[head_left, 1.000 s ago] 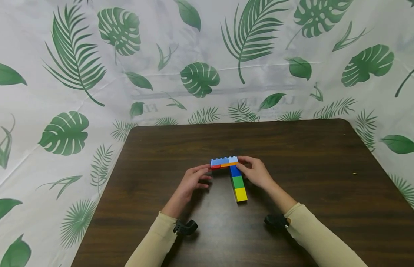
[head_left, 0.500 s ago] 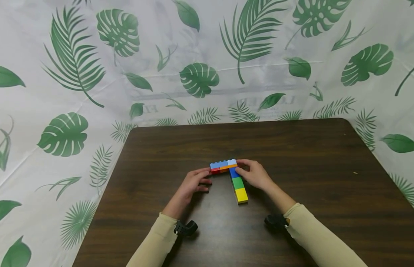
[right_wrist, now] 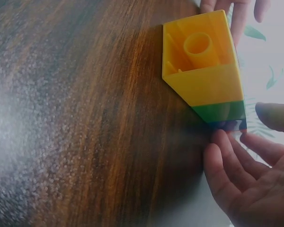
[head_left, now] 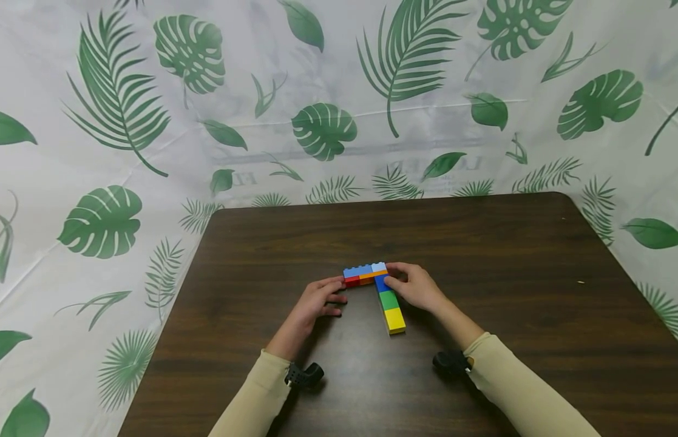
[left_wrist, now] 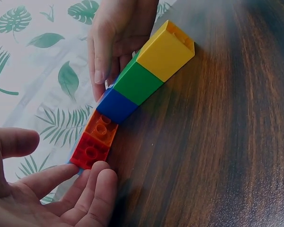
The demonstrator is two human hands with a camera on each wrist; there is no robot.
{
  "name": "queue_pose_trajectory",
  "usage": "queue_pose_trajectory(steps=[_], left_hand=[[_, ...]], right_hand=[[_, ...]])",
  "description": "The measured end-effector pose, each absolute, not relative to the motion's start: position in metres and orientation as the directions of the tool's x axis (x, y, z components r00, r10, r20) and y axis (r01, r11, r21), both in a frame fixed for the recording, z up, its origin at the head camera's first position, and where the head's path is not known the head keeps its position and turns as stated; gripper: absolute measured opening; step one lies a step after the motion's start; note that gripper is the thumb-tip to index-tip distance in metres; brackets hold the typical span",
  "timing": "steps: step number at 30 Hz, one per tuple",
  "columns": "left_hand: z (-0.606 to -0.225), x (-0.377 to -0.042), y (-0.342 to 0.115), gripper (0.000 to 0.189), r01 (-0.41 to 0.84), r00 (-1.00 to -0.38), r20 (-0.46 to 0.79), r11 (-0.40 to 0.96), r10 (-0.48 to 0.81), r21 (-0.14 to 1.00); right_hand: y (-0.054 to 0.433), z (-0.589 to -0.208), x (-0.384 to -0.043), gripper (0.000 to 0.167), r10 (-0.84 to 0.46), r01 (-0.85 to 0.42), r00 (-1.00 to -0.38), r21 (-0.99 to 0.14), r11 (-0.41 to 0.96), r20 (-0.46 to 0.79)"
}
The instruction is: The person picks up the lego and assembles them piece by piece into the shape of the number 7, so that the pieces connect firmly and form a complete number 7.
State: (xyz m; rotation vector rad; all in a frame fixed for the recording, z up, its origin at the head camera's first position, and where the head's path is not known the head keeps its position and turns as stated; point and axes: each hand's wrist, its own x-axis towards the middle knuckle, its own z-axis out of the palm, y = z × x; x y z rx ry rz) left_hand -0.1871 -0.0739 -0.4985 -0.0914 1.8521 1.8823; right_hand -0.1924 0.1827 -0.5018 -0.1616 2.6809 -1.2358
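Toy building bricks, joined at an angle, lie on the table between both hands. One arm is a yellow brick (head_left: 394, 320), a green brick (head_left: 388, 300) and a blue brick (head_left: 382, 283). Across its far end run light blue bricks (head_left: 358, 271), over an orange brick (left_wrist: 101, 127) and a red brick (left_wrist: 90, 151). My left hand (head_left: 314, 300) touches the red end with fairly straight fingertips, its thumb apart. My right hand (head_left: 419, 286) touches the blue end with its fingertips; its thumb stands off the bricks in the right wrist view.
The dark wood-grain table (head_left: 262, 243) reaches back to a white sheet with green leaf prints (head_left: 328, 170). A tiny pale speck (head_left: 581, 281) lies on the table's right side. Dark bands (head_left: 304, 375) are worn at both wrists.
The brick assembly has shifted slightly toward me and down, its red end the most. Both hands have followed a little, and the right thumb has moved slightly nearer to me.
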Motion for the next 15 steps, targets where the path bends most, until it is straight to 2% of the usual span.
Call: queue_pose_trajectory(steps=[15], left_hand=[[-0.496,-0.184,-0.0755,0.045,-0.388,-0.876,-0.382,0.042,0.293,0.921]], right_hand=[[0.1831,-0.4994,-0.192,0.044,-0.18,-0.021,-0.976,-0.763,0.646,-0.126]])
